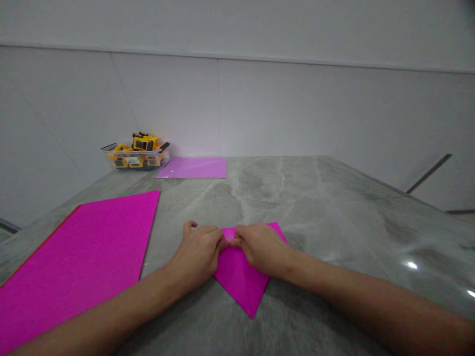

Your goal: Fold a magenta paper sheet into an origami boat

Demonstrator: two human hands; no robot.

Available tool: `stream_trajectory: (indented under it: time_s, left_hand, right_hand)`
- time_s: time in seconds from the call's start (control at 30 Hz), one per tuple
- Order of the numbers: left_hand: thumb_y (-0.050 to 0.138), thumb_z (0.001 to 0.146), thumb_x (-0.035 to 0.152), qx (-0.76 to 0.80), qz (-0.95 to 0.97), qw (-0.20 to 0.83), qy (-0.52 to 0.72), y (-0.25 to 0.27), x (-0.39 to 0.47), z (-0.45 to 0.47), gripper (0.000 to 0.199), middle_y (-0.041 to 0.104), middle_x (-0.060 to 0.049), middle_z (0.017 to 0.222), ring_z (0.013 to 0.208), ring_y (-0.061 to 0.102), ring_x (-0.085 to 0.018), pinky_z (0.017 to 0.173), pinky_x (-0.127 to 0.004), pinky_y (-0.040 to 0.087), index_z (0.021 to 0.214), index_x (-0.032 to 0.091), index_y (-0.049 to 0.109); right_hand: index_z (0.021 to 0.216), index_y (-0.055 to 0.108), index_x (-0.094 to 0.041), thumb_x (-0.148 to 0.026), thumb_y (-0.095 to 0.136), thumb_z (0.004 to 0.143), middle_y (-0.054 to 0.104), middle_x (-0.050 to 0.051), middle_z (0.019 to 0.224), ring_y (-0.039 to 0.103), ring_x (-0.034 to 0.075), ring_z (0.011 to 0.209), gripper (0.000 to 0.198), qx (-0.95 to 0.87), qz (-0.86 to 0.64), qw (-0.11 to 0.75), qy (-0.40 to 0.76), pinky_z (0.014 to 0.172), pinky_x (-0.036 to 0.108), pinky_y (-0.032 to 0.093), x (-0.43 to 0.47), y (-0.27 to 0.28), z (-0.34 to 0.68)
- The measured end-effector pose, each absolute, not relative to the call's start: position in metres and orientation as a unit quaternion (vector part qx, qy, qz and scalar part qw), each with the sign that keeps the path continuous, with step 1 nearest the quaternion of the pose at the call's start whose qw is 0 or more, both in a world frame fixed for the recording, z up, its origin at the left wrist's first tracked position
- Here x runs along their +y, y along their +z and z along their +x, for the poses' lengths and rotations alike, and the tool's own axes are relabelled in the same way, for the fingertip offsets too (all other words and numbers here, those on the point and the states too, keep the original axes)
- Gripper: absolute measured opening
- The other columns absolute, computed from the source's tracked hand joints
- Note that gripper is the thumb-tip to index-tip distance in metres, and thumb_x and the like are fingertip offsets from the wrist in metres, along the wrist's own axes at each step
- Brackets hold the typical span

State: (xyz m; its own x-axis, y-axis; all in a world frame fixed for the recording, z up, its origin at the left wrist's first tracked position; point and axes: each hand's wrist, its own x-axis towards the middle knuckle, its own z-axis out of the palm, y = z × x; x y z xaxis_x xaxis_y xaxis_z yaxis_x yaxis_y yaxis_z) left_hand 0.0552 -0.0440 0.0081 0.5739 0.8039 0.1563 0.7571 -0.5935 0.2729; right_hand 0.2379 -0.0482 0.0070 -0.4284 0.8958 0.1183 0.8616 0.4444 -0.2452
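Note:
A folded sheet of magenta paper (245,284) lies on the table in front of me, with one pointed corner towards me and a crease running down to that point. My left hand (202,252) grips its upper edge from the left, fingers curled and thumb tip against the paper. From the right, my right hand (261,247) pinches the same edge, the two thumbs almost meeting in the middle. Part of the paper's far right corner shows beyond the right hand. Both hands cover much of the upper folds.
On the left lies a large stack of magenta paper (100,247) with a red edge, partly under my left forearm. Farther back are a pale purple pack (196,168) and a clear plastic box (139,160) of yellow toy trucks (144,142). The grey marbled table (334,212) meets a white wall.

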Motion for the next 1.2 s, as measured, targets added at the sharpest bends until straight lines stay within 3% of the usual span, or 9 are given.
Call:
stream_trajectory:
  time_s: [0.3, 0.5, 0.7, 0.9, 1.2]
  left_hand:
    - [0.040, 0.092, 0.029, 0.448, 0.876, 0.138, 0.114, 0.005, -0.031, 0.052, 0.037, 0.062, -0.001, 0.059, 0.058, 0.054, -0.016, 0.072, -0.035, 0.035, 0.063, 0.017, 0.060]
    - [0.051, 0.085, 0.027, 0.448, 0.857, 0.194, 0.164, 0.007, -0.025, 0.048, 0.020, 0.065, 0.001, 0.072, 0.076, 0.058, -0.019, 0.083, -0.040, 0.033, 0.072, 0.019, 0.065]
    - [0.052, 0.081, 0.020, 0.437, 0.840, 0.236, 0.220, 0.011, -0.034, 0.054, 0.017, 0.064, 0.002, 0.073, 0.077, 0.056, -0.017, 0.081, -0.035, 0.035, 0.068, 0.019, 0.064]
    - [0.054, 0.074, 0.015, 0.427, 0.829, 0.267, 0.243, 0.012, -0.043, 0.060, 0.012, 0.060, 0.001, 0.070, 0.080, 0.053, -0.018, 0.077, -0.033, 0.036, 0.063, 0.018, 0.059]
    - [0.051, 0.073, 0.019, 0.445, 0.818, 0.292, 0.219, 0.006, -0.032, 0.054, 0.015, 0.054, 0.001, 0.062, 0.076, 0.049, -0.019, 0.080, -0.036, 0.034, 0.059, 0.018, 0.054]
  right_hand:
    - [0.083, 0.065, -0.016, -0.031, 0.046, 0.097, 0.073, 0.008, 0.081, 0.065, 0.019, 0.072, 0.027, -0.853, -0.506, 0.106, 0.070, 0.059, 0.028, 0.031, -0.041, 0.003, 0.245]
    - [0.077, 0.063, -0.015, -0.023, 0.047, 0.093, 0.070, 0.008, 0.074, 0.059, 0.017, 0.065, 0.024, -0.857, -0.498, 0.131, 0.023, 0.060, 0.029, 0.029, -0.031, 0.007, 0.267]
    - [0.079, 0.065, -0.015, -0.020, 0.049, 0.086, 0.069, 0.006, 0.075, 0.058, 0.016, 0.066, 0.018, -0.868, -0.443, 0.207, 0.088, 0.062, 0.026, 0.035, -0.040, 0.009, 0.258]
    - [0.071, 0.063, -0.015, -0.017, 0.052, 0.084, 0.066, 0.002, 0.067, 0.055, 0.012, 0.060, 0.017, -0.862, -0.414, 0.231, 0.181, 0.057, 0.023, 0.034, -0.045, 0.008, 0.245]
    - [0.068, 0.059, -0.015, -0.014, 0.054, 0.078, 0.061, 0.001, 0.062, 0.051, 0.011, 0.057, 0.012, -0.853, -0.416, 0.259, 0.180, 0.056, 0.022, 0.032, -0.043, 0.003, 0.246]
